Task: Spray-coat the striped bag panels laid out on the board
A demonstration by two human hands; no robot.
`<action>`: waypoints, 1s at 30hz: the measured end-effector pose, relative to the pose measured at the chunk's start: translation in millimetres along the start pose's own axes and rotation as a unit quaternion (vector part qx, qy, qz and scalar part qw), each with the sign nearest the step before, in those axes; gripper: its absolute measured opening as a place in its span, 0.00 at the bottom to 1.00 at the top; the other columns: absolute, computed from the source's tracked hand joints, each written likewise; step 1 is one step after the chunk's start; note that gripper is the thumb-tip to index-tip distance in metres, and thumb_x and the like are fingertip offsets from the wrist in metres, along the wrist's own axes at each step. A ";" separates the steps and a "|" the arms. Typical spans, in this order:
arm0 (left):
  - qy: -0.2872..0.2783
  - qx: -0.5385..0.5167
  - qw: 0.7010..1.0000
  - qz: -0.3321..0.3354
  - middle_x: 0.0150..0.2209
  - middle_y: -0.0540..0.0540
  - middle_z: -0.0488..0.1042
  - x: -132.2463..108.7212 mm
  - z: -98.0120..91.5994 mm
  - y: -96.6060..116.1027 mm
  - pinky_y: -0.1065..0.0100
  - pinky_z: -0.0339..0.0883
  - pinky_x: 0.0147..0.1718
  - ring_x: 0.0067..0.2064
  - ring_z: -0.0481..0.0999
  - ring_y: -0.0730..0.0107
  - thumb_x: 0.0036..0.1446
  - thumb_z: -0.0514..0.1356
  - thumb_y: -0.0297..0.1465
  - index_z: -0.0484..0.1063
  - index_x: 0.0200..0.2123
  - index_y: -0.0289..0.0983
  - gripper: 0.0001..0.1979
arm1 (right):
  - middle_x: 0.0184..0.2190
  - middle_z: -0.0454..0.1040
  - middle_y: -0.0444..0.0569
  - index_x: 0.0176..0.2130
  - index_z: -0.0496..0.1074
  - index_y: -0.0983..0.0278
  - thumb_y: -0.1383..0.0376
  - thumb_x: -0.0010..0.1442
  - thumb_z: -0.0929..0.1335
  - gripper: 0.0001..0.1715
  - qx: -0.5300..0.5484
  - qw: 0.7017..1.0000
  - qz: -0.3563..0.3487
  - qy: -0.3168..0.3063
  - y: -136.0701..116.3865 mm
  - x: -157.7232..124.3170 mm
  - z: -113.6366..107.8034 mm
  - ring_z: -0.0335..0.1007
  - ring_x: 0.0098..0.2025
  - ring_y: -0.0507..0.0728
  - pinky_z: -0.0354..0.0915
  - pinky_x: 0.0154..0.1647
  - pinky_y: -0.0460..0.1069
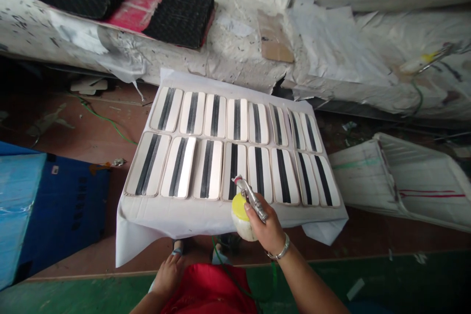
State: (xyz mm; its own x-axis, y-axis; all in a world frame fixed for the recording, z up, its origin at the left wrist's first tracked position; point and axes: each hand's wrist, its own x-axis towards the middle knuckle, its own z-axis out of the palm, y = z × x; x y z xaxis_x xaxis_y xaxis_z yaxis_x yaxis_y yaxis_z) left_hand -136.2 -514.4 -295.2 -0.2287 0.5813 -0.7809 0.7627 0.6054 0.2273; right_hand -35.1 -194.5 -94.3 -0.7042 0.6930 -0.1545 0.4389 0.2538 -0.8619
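Note:
In my right hand (268, 225) is a metal spray gun (250, 196) with a yellow-lidded white cup (243, 223); the fingers are wrapped around its handle. Its nozzle points away from me, over the front row of flat white pieces with rounded corners. Each piece, such as the white panel with a dark stripe (180, 167), bears a black or grey band down its length. Two rows of them lie on a white sheet (206, 221) covering a table. My left hand (169, 274) is low beside the red garment, off the table, with its fingers extended and nothing visible in it.
Stacks of black textured sheets (176, 12) sit on a paper-covered bench behind the table. A blue box (73, 206) stands at left, a white bin (415, 181) at right. Another spray gun (427, 61) lies on the bench. A green hose (106, 120) crosses the floor.

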 end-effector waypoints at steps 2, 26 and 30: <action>0.059 -0.017 0.998 0.034 0.53 0.41 0.70 11.7 -14.4 28.0 0.61 0.60 0.53 0.55 0.66 0.60 0.62 0.46 0.29 0.70 0.51 0.39 0.19 | 0.36 0.73 0.49 0.45 0.68 0.65 0.61 0.64 0.61 0.13 0.004 1.000 0.010 -0.016 6.1 -2.0 -8.9 0.69 0.37 0.53 0.65 0.40 0.46; 0.226 0.141 0.949 0.171 0.52 0.37 0.68 177.5 -190.1 146.0 0.51 0.52 0.57 0.56 0.62 0.53 0.58 0.55 0.30 0.69 0.50 0.34 0.17 | 0.36 0.72 0.50 0.44 0.67 0.65 0.61 0.64 0.61 0.12 0.005 0.999 0.029 0.012 39.6 25.4 -63.7 0.69 0.37 0.53 0.65 0.40 0.47; 0.209 0.155 0.948 0.181 0.50 0.37 0.69 181.5 -198.0 147.7 0.51 0.52 0.55 0.53 0.64 0.52 0.56 0.58 0.33 0.70 0.49 0.33 0.18 | 0.37 0.71 0.49 0.43 0.67 0.65 0.62 0.64 0.60 0.11 0.000 1.000 0.027 -0.002 27.2 40.2 -54.2 0.68 0.39 0.53 0.64 0.42 0.48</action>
State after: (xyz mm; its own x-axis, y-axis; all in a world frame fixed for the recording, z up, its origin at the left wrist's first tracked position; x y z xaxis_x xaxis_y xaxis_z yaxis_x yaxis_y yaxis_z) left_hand -184.8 -211.8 -288.1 -0.0885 0.9246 -0.3706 0.9635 0.1738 0.2036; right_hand -21.2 -123.2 -97.8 -0.6815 0.7032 -0.2027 0.4760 0.2155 -0.8527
